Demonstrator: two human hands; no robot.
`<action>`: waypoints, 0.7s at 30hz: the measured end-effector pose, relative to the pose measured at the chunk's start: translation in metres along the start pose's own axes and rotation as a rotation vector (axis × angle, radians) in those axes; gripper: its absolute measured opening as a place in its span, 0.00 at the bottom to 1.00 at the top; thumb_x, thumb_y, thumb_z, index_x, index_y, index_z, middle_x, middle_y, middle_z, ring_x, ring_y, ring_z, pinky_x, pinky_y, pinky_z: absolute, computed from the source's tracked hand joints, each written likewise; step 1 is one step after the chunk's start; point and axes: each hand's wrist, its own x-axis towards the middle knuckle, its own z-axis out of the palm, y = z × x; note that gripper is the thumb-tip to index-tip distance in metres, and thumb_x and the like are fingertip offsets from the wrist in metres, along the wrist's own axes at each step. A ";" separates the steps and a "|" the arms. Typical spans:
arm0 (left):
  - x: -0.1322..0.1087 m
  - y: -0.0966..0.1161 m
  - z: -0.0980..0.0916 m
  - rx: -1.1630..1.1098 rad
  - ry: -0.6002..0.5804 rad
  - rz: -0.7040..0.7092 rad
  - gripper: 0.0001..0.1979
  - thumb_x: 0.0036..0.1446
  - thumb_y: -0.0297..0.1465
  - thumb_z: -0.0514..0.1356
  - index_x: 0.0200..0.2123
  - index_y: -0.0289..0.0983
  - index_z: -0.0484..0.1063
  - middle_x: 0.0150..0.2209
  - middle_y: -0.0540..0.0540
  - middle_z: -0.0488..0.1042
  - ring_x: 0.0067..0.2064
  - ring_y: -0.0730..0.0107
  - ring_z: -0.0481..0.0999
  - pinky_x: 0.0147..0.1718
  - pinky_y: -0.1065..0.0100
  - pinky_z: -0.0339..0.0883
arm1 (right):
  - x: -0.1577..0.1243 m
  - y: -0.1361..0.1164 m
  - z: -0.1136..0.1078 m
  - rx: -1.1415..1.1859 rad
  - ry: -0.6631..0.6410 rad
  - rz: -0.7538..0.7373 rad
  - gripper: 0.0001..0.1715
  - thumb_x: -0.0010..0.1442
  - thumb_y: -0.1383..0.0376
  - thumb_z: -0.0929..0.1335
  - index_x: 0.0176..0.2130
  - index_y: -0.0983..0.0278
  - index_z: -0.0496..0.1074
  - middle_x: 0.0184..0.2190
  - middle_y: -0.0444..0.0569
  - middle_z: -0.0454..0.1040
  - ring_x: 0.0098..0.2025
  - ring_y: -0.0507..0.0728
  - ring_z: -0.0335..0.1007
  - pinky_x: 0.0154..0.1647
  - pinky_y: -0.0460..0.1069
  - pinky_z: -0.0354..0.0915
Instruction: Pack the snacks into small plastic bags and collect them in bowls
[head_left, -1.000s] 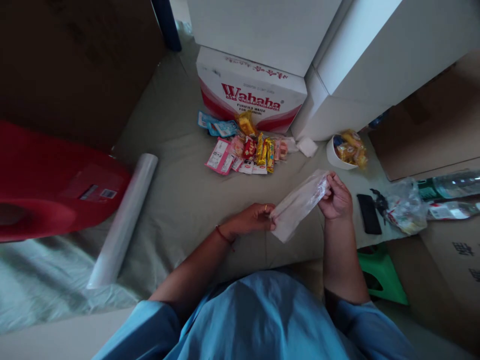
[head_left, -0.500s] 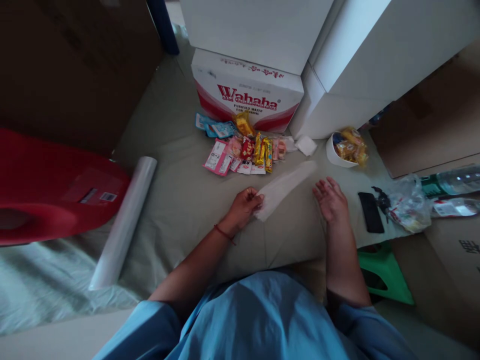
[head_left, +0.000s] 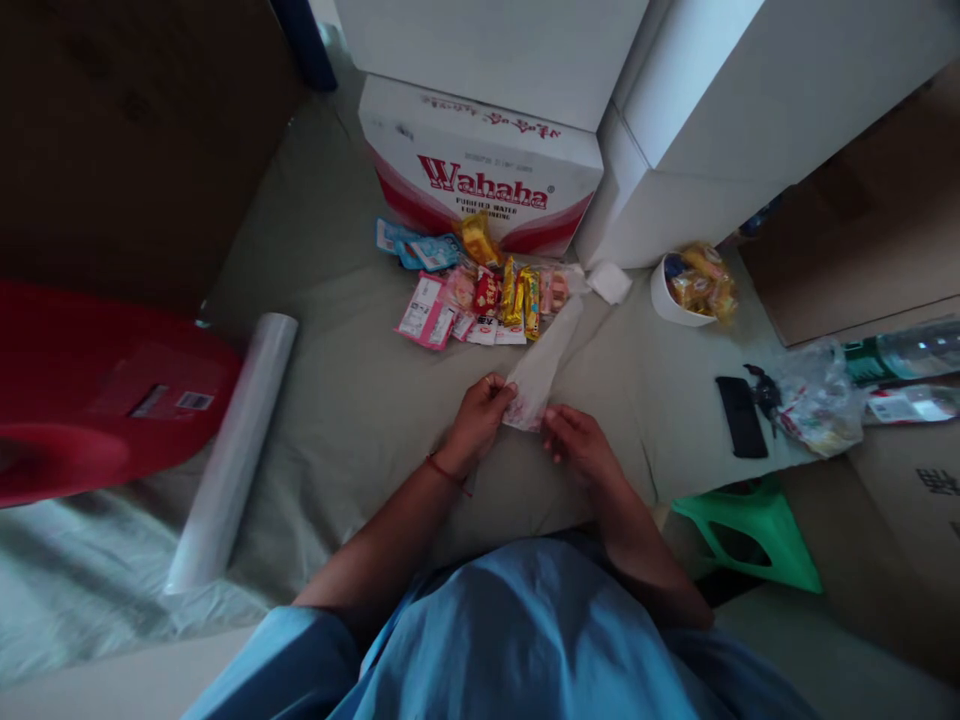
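Observation:
A thin, whitish translucent bag point(head_left: 544, 365) is held over the cloth-covered surface, its far end reaching toward the snacks. My left hand point(head_left: 484, 412) pinches its near left corner. At the near right corner, my right hand point(head_left: 576, 437) has its thumb and forefinger closed on the bag. Just beyond lie several wrapped snacks: blue packets point(head_left: 420, 247), a pink and white packet point(head_left: 426, 310), a red packet point(head_left: 488, 291) and yellow-gold sticks point(head_left: 521, 297). A folded white piece point(head_left: 610, 283) rests to their right.
Behind the snacks stands a Wahaha carton point(head_left: 484, 170). On the left are a clear film roll point(head_left: 232, 450) and a red plastic object point(head_left: 97, 390). To the right sit a white bowl point(head_left: 679, 306) of snacks, a black phone point(head_left: 741, 417), plastic bottles point(head_left: 904, 358) and a green stool point(head_left: 757, 535).
My right hand has moved left and closed on the bag's near edge. The bag has swung to point more directly away from me. The view has shifted slightly.

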 end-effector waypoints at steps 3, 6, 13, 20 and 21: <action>-0.004 0.001 0.002 0.109 0.033 0.060 0.17 0.52 0.41 0.69 0.35 0.39 0.67 0.30 0.53 0.69 0.31 0.72 0.69 0.32 0.69 0.65 | 0.003 0.001 0.004 0.026 0.028 -0.045 0.21 0.50 0.50 0.77 0.34 0.61 0.73 0.20 0.38 0.66 0.21 0.48 0.58 0.18 0.44 0.55; -0.013 0.010 0.002 0.295 0.182 0.284 0.23 0.47 0.35 0.72 0.45 0.39 0.69 0.47 0.44 0.71 0.48 0.62 0.72 0.42 0.65 0.69 | 0.003 -0.003 0.003 -0.002 0.067 -0.093 0.19 0.52 0.51 0.76 0.34 0.61 0.73 0.20 0.38 0.66 0.20 0.48 0.57 0.20 0.45 0.55; -0.027 0.020 0.003 0.483 -0.123 0.306 0.12 0.58 0.43 0.66 0.34 0.39 0.75 0.32 0.48 0.71 0.34 0.67 0.68 0.36 0.65 0.62 | -0.002 -0.005 -0.003 -0.154 0.066 -0.186 0.15 0.57 0.51 0.73 0.36 0.59 0.74 0.21 0.39 0.67 0.22 0.51 0.61 0.24 0.47 0.60; -0.015 0.011 0.003 0.251 -0.105 0.174 0.13 0.53 0.41 0.67 0.28 0.39 0.71 0.27 0.52 0.70 0.32 0.72 0.68 0.34 0.69 0.60 | -0.004 -0.002 -0.011 -0.232 0.071 -0.232 0.14 0.60 0.51 0.72 0.37 0.58 0.74 0.24 0.41 0.69 0.25 0.52 0.63 0.28 0.48 0.62; -0.012 0.011 0.001 0.165 -0.054 0.145 0.13 0.52 0.40 0.67 0.27 0.39 0.70 0.27 0.52 0.70 0.32 0.72 0.68 0.35 0.69 0.61 | -0.005 -0.001 -0.016 -0.226 0.093 -0.225 0.14 0.60 0.51 0.71 0.37 0.59 0.74 0.24 0.41 0.69 0.25 0.52 0.63 0.28 0.48 0.62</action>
